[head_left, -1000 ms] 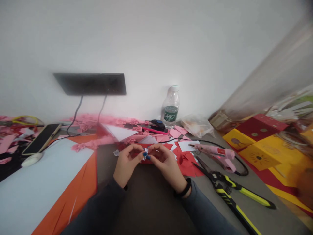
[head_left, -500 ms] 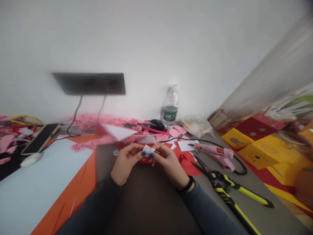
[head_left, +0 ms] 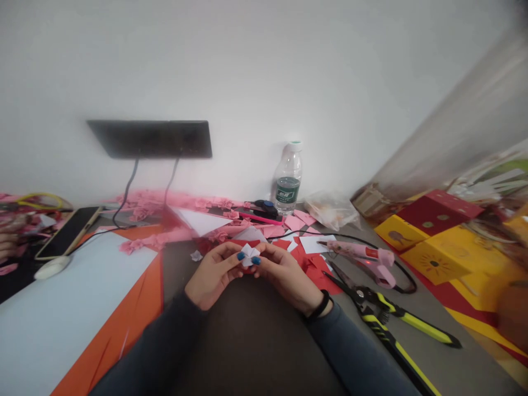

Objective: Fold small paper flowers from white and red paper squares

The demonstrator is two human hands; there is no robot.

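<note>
Between my two hands sits a small folded white paper piece (head_left: 249,253), shaped like a little flower. My left hand (head_left: 216,272) pinches it from the left with thumb and fingers. From the right, my right hand (head_left: 286,273) grips its other side, the thumb pressed to the front. Both thumbs have blue nails and meet near the paper's middle. Red paper scraps (head_left: 313,269) lie just beyond and right of my hands. A small crumpled white paper bit (head_left: 196,256) rests left of my left hand.
At right lie a pink glue gun (head_left: 367,256) and black-and-yellow shears (head_left: 381,313). A water bottle (head_left: 287,181) stands by the wall. Pink paper flowers (head_left: 144,242), a phone (head_left: 68,232), a mouse (head_left: 52,268) and a large white sheet (head_left: 70,313) are left. Another person's hand (head_left: 7,245) shows far left.
The white paper piece has turned slightly in my hands and shows more of its folded points. Another person's hand has come into view at the far left.
</note>
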